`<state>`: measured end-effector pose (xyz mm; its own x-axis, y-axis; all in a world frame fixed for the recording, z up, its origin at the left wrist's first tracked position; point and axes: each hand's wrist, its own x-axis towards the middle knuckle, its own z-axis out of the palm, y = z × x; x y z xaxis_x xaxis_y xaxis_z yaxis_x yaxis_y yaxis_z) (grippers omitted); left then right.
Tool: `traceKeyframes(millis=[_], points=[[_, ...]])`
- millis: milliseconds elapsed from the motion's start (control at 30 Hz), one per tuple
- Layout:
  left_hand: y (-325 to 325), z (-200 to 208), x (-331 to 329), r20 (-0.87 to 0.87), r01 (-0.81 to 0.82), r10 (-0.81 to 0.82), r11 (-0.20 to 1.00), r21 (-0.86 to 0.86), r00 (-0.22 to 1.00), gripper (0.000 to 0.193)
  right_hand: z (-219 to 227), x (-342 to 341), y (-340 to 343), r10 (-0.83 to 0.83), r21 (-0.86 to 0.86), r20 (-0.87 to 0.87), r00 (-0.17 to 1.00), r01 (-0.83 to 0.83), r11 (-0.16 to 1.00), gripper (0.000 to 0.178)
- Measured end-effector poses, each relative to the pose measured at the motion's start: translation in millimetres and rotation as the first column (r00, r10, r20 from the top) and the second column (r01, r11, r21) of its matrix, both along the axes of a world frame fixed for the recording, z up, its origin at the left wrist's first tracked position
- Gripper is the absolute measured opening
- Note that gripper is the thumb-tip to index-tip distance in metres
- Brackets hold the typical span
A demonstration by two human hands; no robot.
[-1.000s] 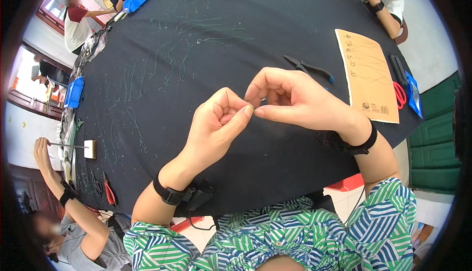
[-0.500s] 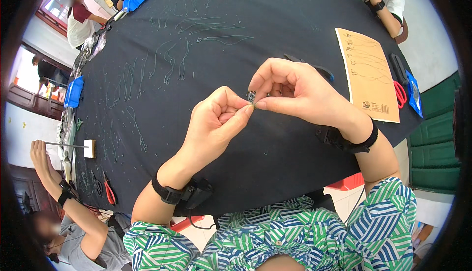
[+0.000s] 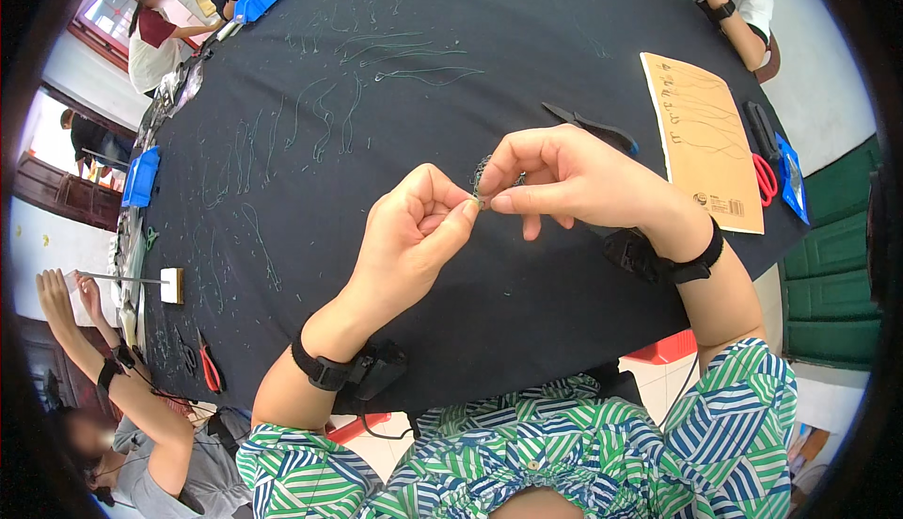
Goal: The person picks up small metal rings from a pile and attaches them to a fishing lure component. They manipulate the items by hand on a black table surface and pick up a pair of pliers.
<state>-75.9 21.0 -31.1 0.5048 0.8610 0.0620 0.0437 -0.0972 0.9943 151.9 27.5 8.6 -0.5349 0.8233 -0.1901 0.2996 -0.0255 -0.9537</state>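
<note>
Left hand and right hand met over the black cloth in the head view, the left thumb and forefinger pinched on the base of a small dark wiry piece that stuck up between them. Right thumb and forefinger curved close against it, the other fingers loosely bent; whether they gripped it I could not tell. Beyond lay pliers, with a tan booklet to the right and thin green wires toward the far left.

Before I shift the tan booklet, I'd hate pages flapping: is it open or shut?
Shut. The tan booklet lies flat, its cover facing up, a pale edge along its left side.
</note>
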Motion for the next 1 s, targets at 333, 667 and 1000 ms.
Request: traceKeyframes(millis=[333,667,1000], points=[[-3.8,8.4,0.6,0.005,0.025,-0.025,0.999,-0.026,1.000,0.010,-13.8,3.5,8.1,-0.012,-0.048,-0.168,0.986,0.004,0.999,0.023],[-7.6,18.9,3.3,0.131,-0.074,0.074,0.997,-0.005,0.989,0.008,-18.6,-19.1,-5.3,-0.055,-0.085,-0.310,0.949,0.030,0.996,0.015],[-1.5,16.5,1.2,0.044,-0.182,0.178,0.972,0.151,0.983,0.011,-17.7,-25.8,-15.4,-0.127,0.088,-0.229,0.965,0.150,0.985,0.012]])
